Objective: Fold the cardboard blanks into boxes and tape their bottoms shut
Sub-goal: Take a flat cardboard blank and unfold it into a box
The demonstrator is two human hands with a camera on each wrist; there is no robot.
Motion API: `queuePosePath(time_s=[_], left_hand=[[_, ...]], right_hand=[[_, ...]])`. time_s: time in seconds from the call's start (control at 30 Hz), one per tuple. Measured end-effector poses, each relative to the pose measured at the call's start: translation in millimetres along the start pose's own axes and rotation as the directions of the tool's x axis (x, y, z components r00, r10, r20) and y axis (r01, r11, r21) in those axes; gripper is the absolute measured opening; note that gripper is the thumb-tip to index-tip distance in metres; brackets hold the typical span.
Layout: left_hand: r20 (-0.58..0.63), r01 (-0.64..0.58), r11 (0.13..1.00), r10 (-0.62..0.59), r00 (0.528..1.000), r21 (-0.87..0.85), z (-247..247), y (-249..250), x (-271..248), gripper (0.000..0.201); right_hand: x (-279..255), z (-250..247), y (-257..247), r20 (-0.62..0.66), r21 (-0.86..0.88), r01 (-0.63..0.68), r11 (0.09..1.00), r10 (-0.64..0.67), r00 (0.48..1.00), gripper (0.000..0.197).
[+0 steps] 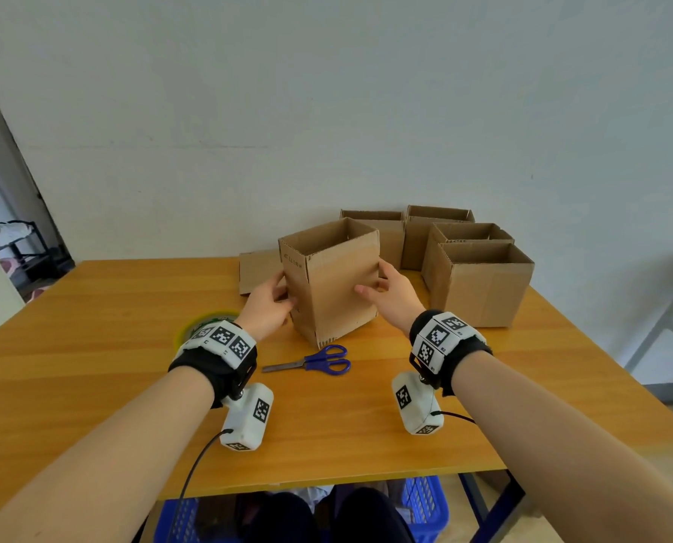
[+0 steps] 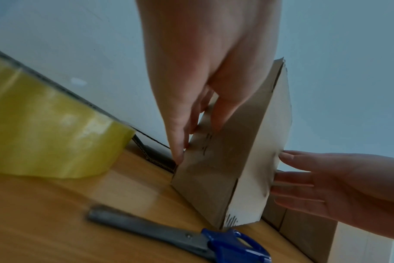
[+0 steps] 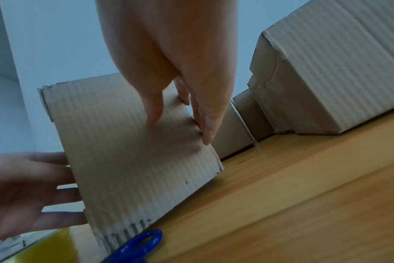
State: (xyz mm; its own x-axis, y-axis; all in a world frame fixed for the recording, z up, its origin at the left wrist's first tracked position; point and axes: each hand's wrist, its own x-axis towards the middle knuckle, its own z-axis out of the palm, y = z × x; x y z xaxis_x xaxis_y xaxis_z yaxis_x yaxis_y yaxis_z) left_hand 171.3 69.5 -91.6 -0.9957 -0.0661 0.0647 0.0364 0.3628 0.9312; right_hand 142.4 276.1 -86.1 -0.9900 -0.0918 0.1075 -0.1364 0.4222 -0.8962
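An upright, open-topped cardboard box (image 1: 338, 284) stands on the wooden table (image 1: 92, 346) with one corner towards me. My left hand (image 1: 276, 299) grips its left side, thumb on the near face (image 2: 247, 160) and fingers round the far edge. My right hand (image 1: 381, 286) grips the right edge, thumb on the ribbed front face (image 3: 128, 151) and fingers round the side. The box's bottom is hidden against the table. A yellowish tape roll (image 1: 193, 327) lies left of my left wrist. Blue-handled scissors (image 1: 315, 362) lie just in front of the box.
Several folded open boxes (image 1: 479, 280) are grouped at the back right against the wall. A flat cardboard blank (image 1: 256, 272) lies behind the held box on the left. A blue basket (image 1: 425, 503) sits under the table's near edge.
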Motion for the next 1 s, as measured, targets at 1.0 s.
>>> queuePosePath(time_s=[1.0], left_hand=[[0.287, 0.354, 0.858, -0.256, 0.923, -0.371, -17, 21, 22, 0.07]], right_hand=[[19, -24, -9, 0.306, 0.516, -0.42, 0.746, 0.298, 0.904, 0.052]])
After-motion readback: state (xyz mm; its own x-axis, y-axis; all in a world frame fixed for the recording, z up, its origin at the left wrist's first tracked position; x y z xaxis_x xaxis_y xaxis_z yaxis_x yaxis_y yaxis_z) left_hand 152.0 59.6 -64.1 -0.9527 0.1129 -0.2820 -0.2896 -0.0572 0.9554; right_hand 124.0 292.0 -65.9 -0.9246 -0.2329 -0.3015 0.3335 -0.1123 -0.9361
